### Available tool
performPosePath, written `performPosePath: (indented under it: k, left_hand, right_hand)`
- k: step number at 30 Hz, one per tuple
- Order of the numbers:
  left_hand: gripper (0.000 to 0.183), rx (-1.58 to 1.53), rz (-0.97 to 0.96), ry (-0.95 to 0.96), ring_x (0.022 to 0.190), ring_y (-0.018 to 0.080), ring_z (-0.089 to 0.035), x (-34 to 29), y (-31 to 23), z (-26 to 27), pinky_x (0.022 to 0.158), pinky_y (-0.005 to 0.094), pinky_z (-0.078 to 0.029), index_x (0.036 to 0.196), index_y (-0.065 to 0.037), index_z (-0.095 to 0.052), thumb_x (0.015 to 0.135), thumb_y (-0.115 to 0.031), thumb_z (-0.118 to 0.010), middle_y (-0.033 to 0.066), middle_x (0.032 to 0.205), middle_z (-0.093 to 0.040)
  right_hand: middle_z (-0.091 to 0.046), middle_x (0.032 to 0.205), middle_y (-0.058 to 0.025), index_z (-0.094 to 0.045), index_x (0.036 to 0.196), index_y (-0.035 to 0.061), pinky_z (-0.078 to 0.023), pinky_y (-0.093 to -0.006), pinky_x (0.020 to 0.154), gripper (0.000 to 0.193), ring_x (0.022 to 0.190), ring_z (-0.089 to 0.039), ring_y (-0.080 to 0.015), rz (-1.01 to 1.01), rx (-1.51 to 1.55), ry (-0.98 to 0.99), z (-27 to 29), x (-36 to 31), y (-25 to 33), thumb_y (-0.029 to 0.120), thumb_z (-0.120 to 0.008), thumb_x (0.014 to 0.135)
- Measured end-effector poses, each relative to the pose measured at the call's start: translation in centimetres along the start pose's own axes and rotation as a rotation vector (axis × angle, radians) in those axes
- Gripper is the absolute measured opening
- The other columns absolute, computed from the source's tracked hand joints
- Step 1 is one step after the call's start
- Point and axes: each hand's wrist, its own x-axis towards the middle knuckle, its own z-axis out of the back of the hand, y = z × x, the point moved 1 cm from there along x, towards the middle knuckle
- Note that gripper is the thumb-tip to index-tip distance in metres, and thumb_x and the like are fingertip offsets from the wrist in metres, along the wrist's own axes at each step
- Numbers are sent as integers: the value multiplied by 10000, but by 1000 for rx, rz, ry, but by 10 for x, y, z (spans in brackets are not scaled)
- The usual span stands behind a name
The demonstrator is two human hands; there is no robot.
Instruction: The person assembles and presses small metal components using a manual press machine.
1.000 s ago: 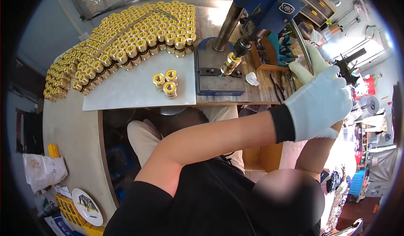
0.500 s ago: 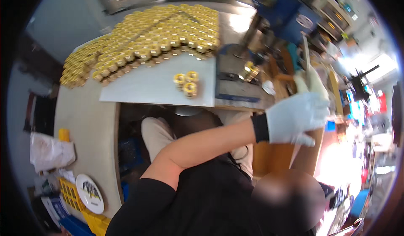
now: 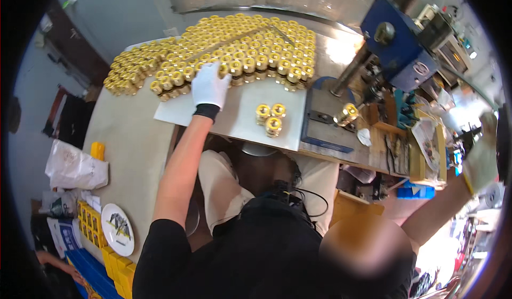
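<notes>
Left hand (image 3: 209,88): shifted from beside the right hand (image 3: 481,157) to the massed brass fittings (image 3: 242,53), bringing work to the stock, grip indeterminable; right hand: near the lever (image 3: 469,89), closure unclear; single fitting (image 3: 348,114): under the blue drill press (image 3: 392,45).

Left hand (image 3: 209,88) now at fittings (image 3: 249,64)

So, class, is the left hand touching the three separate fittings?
No, the left hand is at the front of the large block of fittings, apart from that trio.
</notes>
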Motion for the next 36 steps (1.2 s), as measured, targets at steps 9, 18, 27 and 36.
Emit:
performPosePath:
  k: [9, 18, 27, 36]
  left_hand:
    - [461, -29, -188, -40, 1101, 316, -701, 19, -2, -7, 931, 438, -567, 1290, -133, -707, 860, -251, -826, 118, 1224, -711]
    - [414, -184, -83, -90, 1128, 310, -684, -29, 20, -10, 992, 413, -545, 1269, -150, -729, 873, -219, -828, 104, 1235, -697]
    - [388, -818, 303, 8, 1135, 229, -695, -61, 54, -28, 1020, 346, -525, 1222, -18, -755, 876, -160, -857, 126, 1209, -740]
    - [383, -1306, 421, 16, 1073, 166, -707, -74, 25, -11, 952, 290, -585, 1304, 33, -681, 933, 17, -775, 107, 1232, -711]
  right_hand:
    - [-761, 1109, -113, -722, 1309, 29, -573, -308, 868, 540, 933, -726, -177, 366, 770, 903, -130, -149, -29, 351, -828, 889]
    - [-729, 1030, -195, -766, 1051, 31, -557, -430, 868, 506, 968, -720, -361, 410, 628, 993, -161, -204, -16, 448, -846, 777]
    - [-784, 947, -88, -751, 1179, -45, -570, -271, 812, 515, 846, -712, -114, 121, 857, 986, -143, -218, -27, 251, -921, 793]
    - [-748, 1057, -184, -773, 1148, 87, -586, -438, 867, 427, 973, -734, -364, 776, 729, 1182, -117, -284, 28, 384, -802, 844]
